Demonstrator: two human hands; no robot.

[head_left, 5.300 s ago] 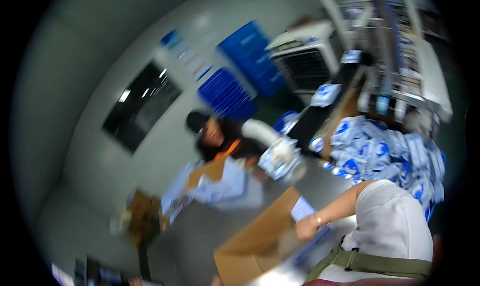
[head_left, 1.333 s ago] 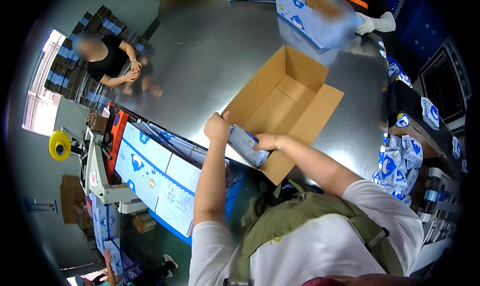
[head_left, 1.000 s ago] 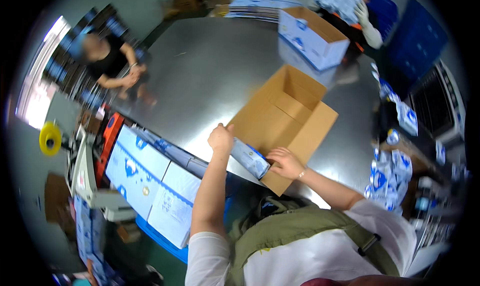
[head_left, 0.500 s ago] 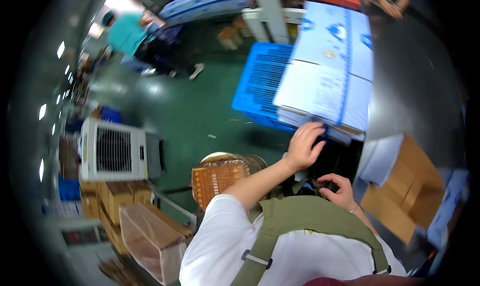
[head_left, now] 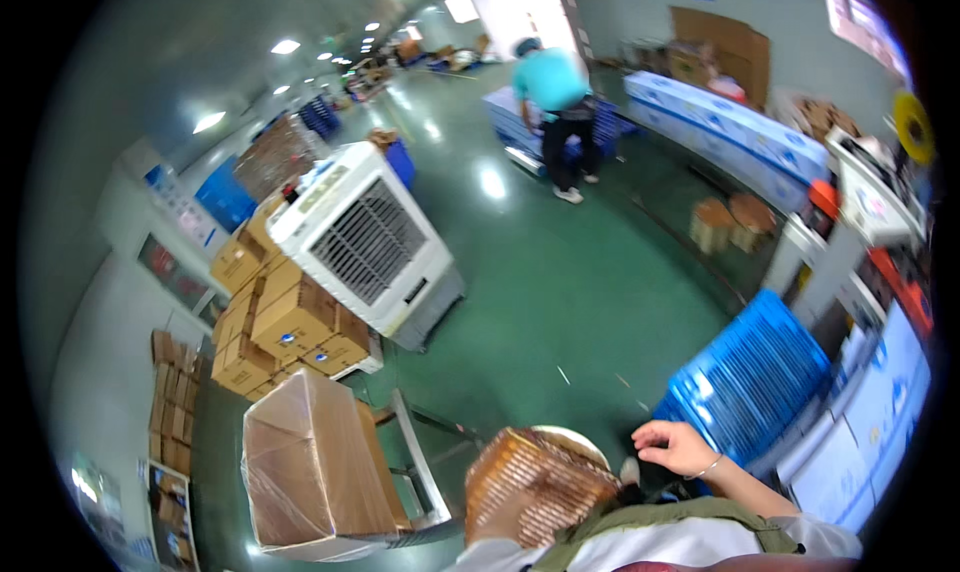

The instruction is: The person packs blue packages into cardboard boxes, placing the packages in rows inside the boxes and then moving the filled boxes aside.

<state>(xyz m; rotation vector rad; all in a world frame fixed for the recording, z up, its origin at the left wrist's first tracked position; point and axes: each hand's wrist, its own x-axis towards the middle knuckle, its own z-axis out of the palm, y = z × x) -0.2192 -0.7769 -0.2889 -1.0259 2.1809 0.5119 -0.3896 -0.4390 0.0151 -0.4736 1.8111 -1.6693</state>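
My right hand point(head_left: 680, 448), with a thin bracelet at the wrist, hovers at the lower right. Its fingers are loosely bent and apart, with nothing between them. Just beyond it lies a blue plastic slatted pallet point(head_left: 745, 377). White cartons with blue print point(head_left: 868, 412) are stacked at the pallet's right side, near my right forearm. To the left of the hand is a round seat point(head_left: 572, 438) with a brown patterned cover point(head_left: 540, 477), smeared by motion. My left hand does not show; only a bit of white sleeve appears at the lower edge.
A plastic-wrapped carton point(head_left: 310, 462) stands at lower left beside a metal frame point(head_left: 425, 472). Behind it are a white air cooler point(head_left: 365, 242) and stacked brown cartons point(head_left: 295, 317). Farther off, a person in teal point(head_left: 555, 82) bends over a stack. Long white-and-blue cartons point(head_left: 725, 132) lie at right.
My view has swung left, so the cartons and pallet now sit at the right edge. My left hand has left the carton edge and the view. My right hand has come away from my body.
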